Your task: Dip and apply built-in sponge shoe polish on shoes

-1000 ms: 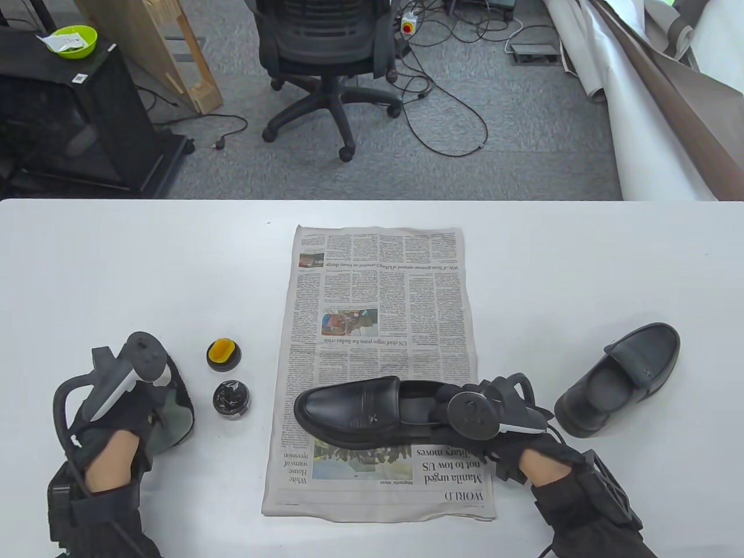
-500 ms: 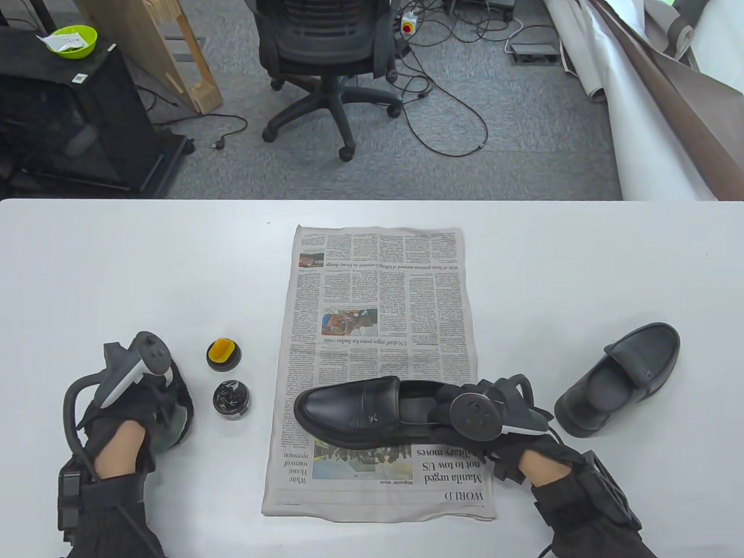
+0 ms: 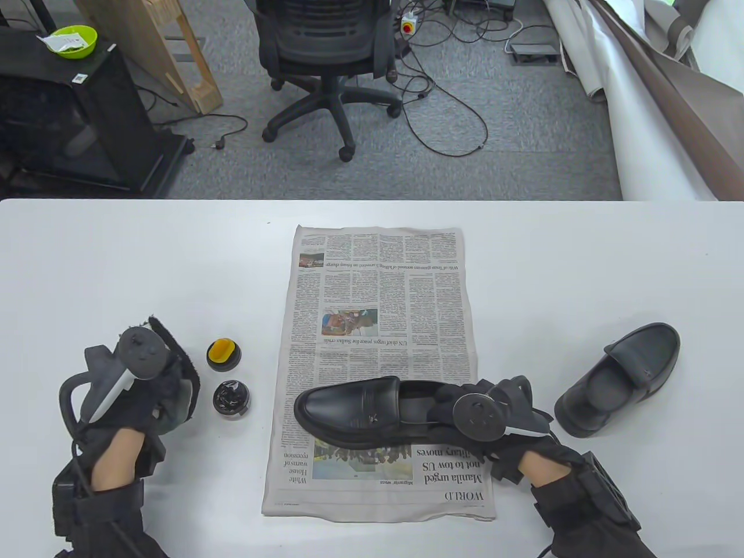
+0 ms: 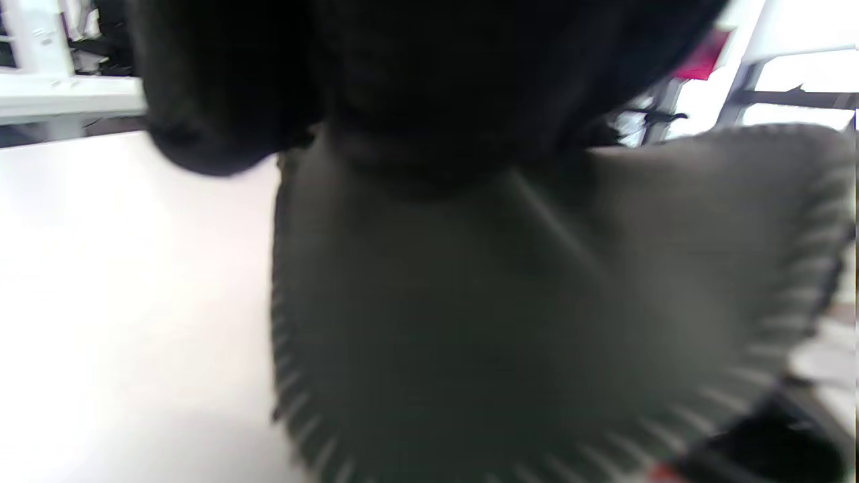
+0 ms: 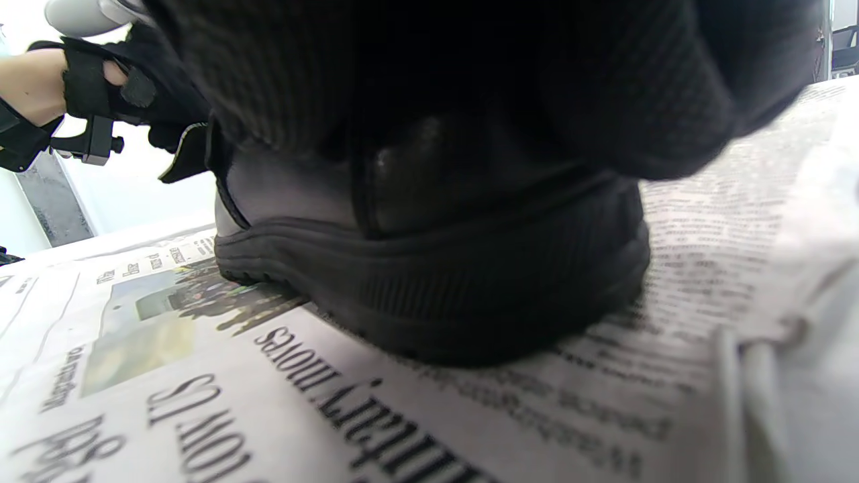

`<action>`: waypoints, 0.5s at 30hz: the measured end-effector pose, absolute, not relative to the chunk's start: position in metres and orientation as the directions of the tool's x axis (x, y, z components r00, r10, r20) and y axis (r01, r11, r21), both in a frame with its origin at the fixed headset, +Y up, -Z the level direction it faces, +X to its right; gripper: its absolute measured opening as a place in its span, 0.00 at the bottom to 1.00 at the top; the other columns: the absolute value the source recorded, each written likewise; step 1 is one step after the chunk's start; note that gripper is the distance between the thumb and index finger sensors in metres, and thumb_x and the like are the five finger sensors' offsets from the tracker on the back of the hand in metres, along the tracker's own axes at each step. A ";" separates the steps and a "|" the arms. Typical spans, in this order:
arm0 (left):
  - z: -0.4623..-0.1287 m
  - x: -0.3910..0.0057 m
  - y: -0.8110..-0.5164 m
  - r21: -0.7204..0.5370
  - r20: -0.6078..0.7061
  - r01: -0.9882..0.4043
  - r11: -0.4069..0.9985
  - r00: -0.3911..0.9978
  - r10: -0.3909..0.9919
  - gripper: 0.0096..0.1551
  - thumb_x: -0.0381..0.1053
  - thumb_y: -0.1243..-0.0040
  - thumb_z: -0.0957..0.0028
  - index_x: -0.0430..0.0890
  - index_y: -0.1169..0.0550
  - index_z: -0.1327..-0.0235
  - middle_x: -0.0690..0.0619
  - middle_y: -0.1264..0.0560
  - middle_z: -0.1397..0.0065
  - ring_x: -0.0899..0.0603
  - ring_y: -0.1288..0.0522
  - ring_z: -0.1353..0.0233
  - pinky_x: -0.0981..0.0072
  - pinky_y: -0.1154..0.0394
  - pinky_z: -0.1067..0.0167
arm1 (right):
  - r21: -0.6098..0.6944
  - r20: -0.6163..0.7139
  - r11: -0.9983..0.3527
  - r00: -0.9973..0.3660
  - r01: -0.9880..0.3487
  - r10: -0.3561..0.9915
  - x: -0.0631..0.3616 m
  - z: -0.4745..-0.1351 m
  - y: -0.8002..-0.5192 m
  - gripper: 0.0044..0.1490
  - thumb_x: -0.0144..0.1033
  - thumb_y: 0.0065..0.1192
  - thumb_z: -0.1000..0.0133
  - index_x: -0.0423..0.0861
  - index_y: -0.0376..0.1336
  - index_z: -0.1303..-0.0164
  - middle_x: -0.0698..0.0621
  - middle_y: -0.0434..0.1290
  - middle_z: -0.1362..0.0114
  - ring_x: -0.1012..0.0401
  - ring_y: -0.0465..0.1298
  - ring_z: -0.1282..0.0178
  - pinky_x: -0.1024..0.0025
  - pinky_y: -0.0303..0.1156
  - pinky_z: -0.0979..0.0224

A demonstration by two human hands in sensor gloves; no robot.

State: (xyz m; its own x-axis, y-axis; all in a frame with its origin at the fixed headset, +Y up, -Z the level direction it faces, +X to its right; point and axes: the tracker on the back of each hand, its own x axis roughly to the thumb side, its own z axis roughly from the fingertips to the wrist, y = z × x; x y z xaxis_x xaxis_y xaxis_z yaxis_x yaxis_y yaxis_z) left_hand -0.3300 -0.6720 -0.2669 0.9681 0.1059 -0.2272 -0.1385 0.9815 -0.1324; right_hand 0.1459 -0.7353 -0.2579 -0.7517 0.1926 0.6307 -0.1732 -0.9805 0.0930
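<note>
Newsprint [image 3: 378, 325] centre frame, headline reads "WORLD", "Manila urged not to tow US". Black loafer [image 3: 360, 411] lies on it, right hand [image 3: 494, 424] gripping its heel. Second loafer [image 3: 622, 378] at right. Left hand [image 3: 133, 395] clutches grey cloth [image 4: 537, 302] beside open polish tin [image 3: 231, 398] and sponge lid [image 3: 222, 353].

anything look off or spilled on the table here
No spill shows. The second black loafer lies tipped on its side on the bare white table, off the newspaper. The open black polish tin also sits off the paper.
</note>
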 end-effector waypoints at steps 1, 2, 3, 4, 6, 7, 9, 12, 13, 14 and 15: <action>-0.265 -0.318 -0.667 -0.101 -0.187 -0.126 0.987 0.977 0.106 0.22 0.54 0.30 0.50 0.57 0.24 0.43 0.52 0.15 0.49 0.59 0.16 0.76 0.62 0.14 0.59 | 0.096 0.629 -0.979 -0.752 -0.179 0.199 0.146 -0.258 -0.735 0.25 0.57 0.67 0.58 0.60 0.75 0.55 0.55 0.73 0.37 0.54 0.81 0.63 0.51 0.77 0.40; -0.263 -0.306 -0.664 -0.089 -0.153 -0.116 0.989 0.983 0.101 0.22 0.54 0.30 0.50 0.58 0.24 0.43 0.52 0.15 0.49 0.58 0.16 0.75 0.61 0.14 0.58 | 0.100 0.626 -0.978 -0.752 -0.185 0.206 0.146 -0.259 -0.735 0.25 0.57 0.67 0.59 0.60 0.76 0.55 0.55 0.73 0.37 0.54 0.81 0.64 0.52 0.77 0.41; -0.261 -0.293 -0.662 -0.078 -0.108 -0.108 0.991 0.989 0.099 0.23 0.55 0.31 0.50 0.58 0.24 0.42 0.53 0.16 0.49 0.58 0.16 0.74 0.60 0.15 0.56 | 0.102 0.625 -0.977 -0.752 -0.187 0.209 0.146 -0.259 -0.735 0.25 0.57 0.67 0.59 0.60 0.76 0.55 0.55 0.73 0.38 0.54 0.81 0.64 0.52 0.77 0.41; -0.260 -0.279 -0.661 -0.065 -0.057 -0.119 0.991 0.992 0.115 0.23 0.56 0.30 0.51 0.58 0.23 0.43 0.53 0.16 0.49 0.58 0.16 0.74 0.60 0.15 0.56 | 0.104 0.624 -0.977 -0.752 -0.189 0.212 0.146 -0.259 -0.735 0.24 0.58 0.67 0.59 0.60 0.76 0.56 0.55 0.73 0.38 0.54 0.81 0.65 0.53 0.78 0.43; -0.259 -0.255 -0.661 -0.070 0.030 -0.163 0.984 0.986 0.166 0.23 0.57 0.29 0.51 0.58 0.23 0.43 0.54 0.16 0.50 0.58 0.16 0.73 0.59 0.15 0.55 | 0.111 0.625 -0.975 -0.750 -0.191 0.218 0.146 -0.260 -0.735 0.25 0.58 0.68 0.59 0.59 0.77 0.57 0.55 0.74 0.38 0.55 0.81 0.67 0.54 0.79 0.44; -0.258 -0.241 -0.662 -0.080 0.087 -0.189 0.979 0.977 0.195 0.24 0.58 0.29 0.52 0.58 0.23 0.43 0.54 0.16 0.50 0.58 0.16 0.73 0.59 0.15 0.55 | 0.113 0.627 -0.975 -0.747 -0.192 0.220 0.146 -0.261 -0.735 0.25 0.58 0.68 0.60 0.59 0.77 0.57 0.55 0.74 0.39 0.56 0.81 0.68 0.55 0.79 0.45; -0.256 -0.215 -0.663 -0.076 0.146 -0.222 0.972 0.962 0.231 0.24 0.58 0.29 0.53 0.58 0.22 0.44 0.54 0.16 0.52 0.57 0.16 0.74 0.59 0.15 0.55 | 0.121 0.626 -0.973 -0.746 -0.196 0.228 0.145 -0.261 -0.735 0.24 0.58 0.69 0.60 0.59 0.77 0.58 0.54 0.75 0.40 0.56 0.81 0.70 0.56 0.80 0.46; -0.255 -0.176 -0.666 -0.094 0.224 -0.260 0.961 0.935 0.274 0.24 0.59 0.28 0.54 0.58 0.21 0.45 0.54 0.15 0.53 0.58 0.16 0.75 0.59 0.15 0.56 | 0.121 0.626 -0.972 -0.745 -0.199 0.230 0.146 -0.261 -0.736 0.25 0.58 0.69 0.60 0.58 0.77 0.59 0.54 0.75 0.40 0.56 0.81 0.69 0.55 0.80 0.46; -0.256 -0.167 -0.667 -0.101 0.235 -0.268 0.958 0.929 0.285 0.24 0.59 0.28 0.54 0.58 0.21 0.45 0.54 0.15 0.54 0.58 0.17 0.75 0.59 0.15 0.56 | 0.122 0.625 -0.972 -0.745 -0.201 0.232 0.146 -0.261 -0.736 0.25 0.58 0.69 0.60 0.57 0.77 0.59 0.54 0.75 0.41 0.56 0.81 0.69 0.55 0.80 0.46; -0.256 -0.148 -0.669 -0.119 0.262 -0.267 0.956 0.921 0.289 0.24 0.59 0.28 0.54 0.57 0.21 0.45 0.54 0.15 0.54 0.58 0.17 0.76 0.59 0.15 0.56 | 0.121 0.621 -0.971 -0.747 -0.205 0.235 0.145 -0.261 -0.736 0.24 0.58 0.69 0.60 0.57 0.77 0.59 0.54 0.75 0.41 0.56 0.81 0.69 0.55 0.80 0.46; -0.257 -0.135 -0.671 -0.139 0.280 -0.257 0.957 0.916 0.286 0.24 0.59 0.28 0.55 0.57 0.21 0.45 0.55 0.15 0.54 0.58 0.17 0.76 0.59 0.15 0.56 | 0.122 0.620 -0.971 -0.748 -0.207 0.237 0.145 -0.261 -0.736 0.24 0.58 0.69 0.60 0.57 0.77 0.59 0.54 0.75 0.41 0.56 0.81 0.69 0.55 0.79 0.46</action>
